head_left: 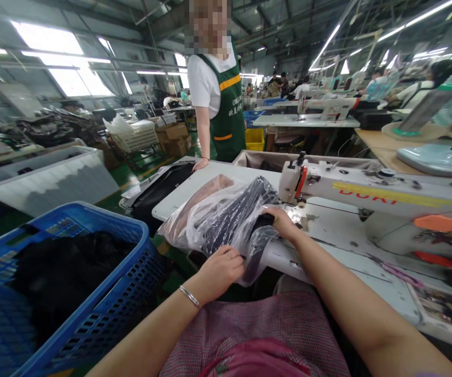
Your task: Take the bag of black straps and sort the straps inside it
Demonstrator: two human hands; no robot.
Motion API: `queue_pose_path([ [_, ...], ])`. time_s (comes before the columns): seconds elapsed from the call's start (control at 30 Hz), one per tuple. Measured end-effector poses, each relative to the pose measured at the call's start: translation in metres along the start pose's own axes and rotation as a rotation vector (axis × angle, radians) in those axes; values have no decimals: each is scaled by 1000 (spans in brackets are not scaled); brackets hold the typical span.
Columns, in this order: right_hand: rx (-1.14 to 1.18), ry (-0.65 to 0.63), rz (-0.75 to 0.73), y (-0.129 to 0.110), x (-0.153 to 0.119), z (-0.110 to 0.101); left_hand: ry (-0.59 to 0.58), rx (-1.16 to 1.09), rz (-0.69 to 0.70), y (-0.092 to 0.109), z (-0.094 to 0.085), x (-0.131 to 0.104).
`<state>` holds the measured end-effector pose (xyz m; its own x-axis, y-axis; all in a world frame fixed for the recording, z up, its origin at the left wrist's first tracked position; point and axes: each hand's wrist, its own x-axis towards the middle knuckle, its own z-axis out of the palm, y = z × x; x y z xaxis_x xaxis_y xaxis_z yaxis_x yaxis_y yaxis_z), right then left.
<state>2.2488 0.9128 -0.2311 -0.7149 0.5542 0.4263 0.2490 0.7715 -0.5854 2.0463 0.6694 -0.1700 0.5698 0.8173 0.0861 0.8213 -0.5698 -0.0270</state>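
A clear plastic bag (198, 220) with dark, striped-looking material (233, 214) inside lies across the front left of the white sewing table (171, 206). My left hand (223, 269), a ring and a bracelet on it, is closed on the bag's near edge. At the bag's right side, my right hand (283, 222) has its fingers closed on a black fabric piece (263, 222); the fingertips are partly hidden. Just beyond that hand stands the head of a sewing machine (292, 180).
A blue basket (131, 222) of black fabric stands at my left. Across the table a person in a green apron (228, 120) rests a hand on its far edge, beside a black stack (163, 188). Purple-handled scissors (400, 272) lie at the right.
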Motion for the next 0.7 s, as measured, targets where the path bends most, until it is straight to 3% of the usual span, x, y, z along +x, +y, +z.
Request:
queue_pose_path([
  [0.07,11,-83,-10,0,0,-2,-99,-18,-218,1,4,-2],
  [0.13,26,-162,-25,-2,-2,-6,-107,19,-450,-3,2,2],
  [0.23,42,-232,-36,-2,-6,-16,-70,65,-558,-5,-9,12],
  [0.3,32,-251,-30,-1,-6,-21,-50,64,-471,5,-13,15],
  [0.37,15,-257,-23,2,-5,-23,-28,51,-252,23,-8,13],
  [0.43,-2,-239,-12,4,-3,-24,-31,23,16,43,7,5],
  [0.47,-11,-222,-6,4,-2,-23,-51,-7,102,49,17,1],
  [0.5,-22,-202,-4,4,-1,-23,-67,-68,104,52,26,-3],
  [0.53,-35,-185,-10,3,-1,-22,-72,-155,24,51,33,-6],
  [0.6,-60,-175,-50,0,-3,-21,-25,-338,-268,39,40,-8],
  [0.7,-99,-181,-133,-9,-11,-17,166,-434,-622,14,29,8],
])
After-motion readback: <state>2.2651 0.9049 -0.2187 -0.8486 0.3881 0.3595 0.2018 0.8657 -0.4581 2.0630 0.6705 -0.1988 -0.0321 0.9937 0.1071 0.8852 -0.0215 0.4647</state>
